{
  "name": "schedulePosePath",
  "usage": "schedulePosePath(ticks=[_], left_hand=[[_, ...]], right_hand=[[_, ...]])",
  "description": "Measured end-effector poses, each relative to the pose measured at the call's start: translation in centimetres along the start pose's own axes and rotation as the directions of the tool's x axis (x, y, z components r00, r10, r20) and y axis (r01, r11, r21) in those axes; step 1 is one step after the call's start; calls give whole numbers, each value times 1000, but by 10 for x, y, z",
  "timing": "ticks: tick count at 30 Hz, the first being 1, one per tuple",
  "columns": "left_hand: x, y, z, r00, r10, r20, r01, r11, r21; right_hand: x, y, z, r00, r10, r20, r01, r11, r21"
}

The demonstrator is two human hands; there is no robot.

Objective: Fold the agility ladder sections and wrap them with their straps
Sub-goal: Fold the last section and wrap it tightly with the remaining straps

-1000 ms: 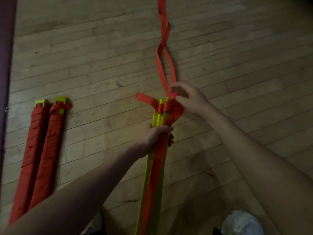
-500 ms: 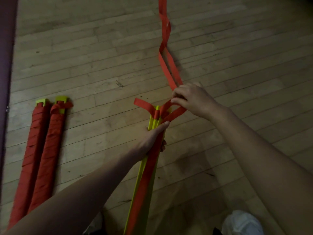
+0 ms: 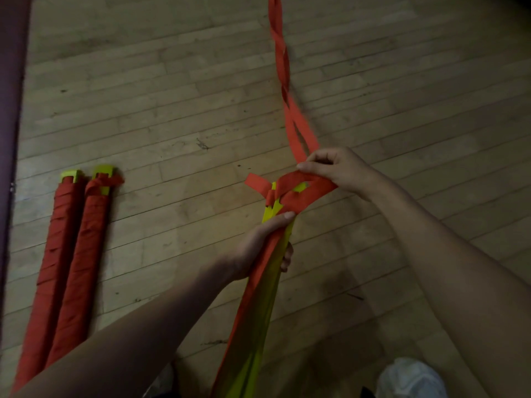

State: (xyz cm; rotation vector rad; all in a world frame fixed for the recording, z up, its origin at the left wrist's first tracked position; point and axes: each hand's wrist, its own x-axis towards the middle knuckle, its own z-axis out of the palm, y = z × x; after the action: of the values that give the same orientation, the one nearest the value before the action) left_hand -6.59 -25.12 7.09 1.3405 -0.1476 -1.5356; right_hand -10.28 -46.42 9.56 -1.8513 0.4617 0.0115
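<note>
The right hand, fingers pinching the strap, had pulled a loop across the top of the ladder bundle. The left hand gripped it above the floor; wrapping had barely begun.

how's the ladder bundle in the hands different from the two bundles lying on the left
The held bundle shows bare yellow slats, strap looped only at its far end; the floor bundles are wound in red along their length. The left hand grips the held bundle and the right hand pinches its loose strap; the floor bundles lie side by side, untouched. Both have yellow ends and red strap.
</note>
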Motion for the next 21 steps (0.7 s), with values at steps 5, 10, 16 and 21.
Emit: schedulePosePath(ticks=[5,10,16,21], left_hand=[[-4,-2,6,996,90,28,-92,994,62],[-4,1,11,992,124,-29,-122,991,55],[-1,1,3,968,134,-212,-127,991,47],[7,-3,0,942,118,-315,-88,990,106]], right_hand=[[-5,23,9,980,167,107,-179,977,117],[-9,41,32,980,197,-13,-189,954,233],[-17,17,19,995,11,-103,-1,996,94],[-4,0,-3,908,-358,-216,246,875,-416]])
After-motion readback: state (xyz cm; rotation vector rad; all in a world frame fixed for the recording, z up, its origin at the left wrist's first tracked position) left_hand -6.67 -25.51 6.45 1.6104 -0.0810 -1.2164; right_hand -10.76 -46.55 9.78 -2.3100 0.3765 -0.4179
